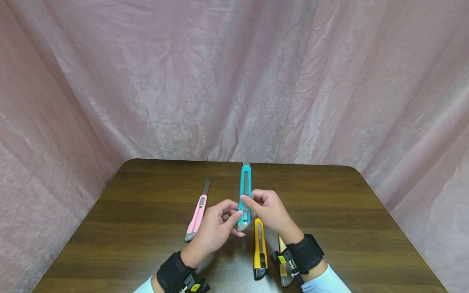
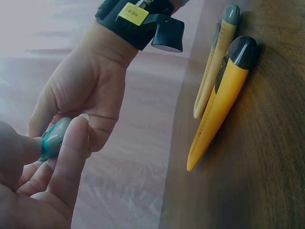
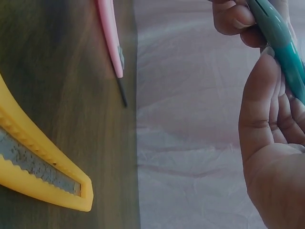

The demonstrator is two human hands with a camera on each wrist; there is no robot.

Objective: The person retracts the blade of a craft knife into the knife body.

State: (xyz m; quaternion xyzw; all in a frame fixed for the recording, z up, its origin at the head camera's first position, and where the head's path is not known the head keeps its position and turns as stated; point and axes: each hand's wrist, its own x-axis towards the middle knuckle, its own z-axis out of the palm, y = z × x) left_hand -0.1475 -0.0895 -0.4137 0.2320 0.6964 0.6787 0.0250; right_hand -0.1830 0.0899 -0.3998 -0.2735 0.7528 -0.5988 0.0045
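Both hands hold a teal utility knife (image 1: 245,181) above the table, its grey end towards the person and a short piece of blade showing at the far tip. My left hand (image 1: 216,226) pinches it near the grey end between thumb and fingers. Higher up the body, my right hand (image 1: 272,211) grips it from the right side, thumb on the front face. In the right wrist view the knife's teal body (image 3: 288,59) lies against the fingers. Left of the hands is a pink utility knife (image 1: 197,215) with its blade extended.
On the brown wooden table (image 1: 146,195), a yellow utility knife (image 1: 260,252) lies below the hands. Beside it a cream utility knife (image 2: 217,62) is partly hidden under the right wrist in the head view. A pink curtain (image 1: 234,81) hangs behind the table's far edge.
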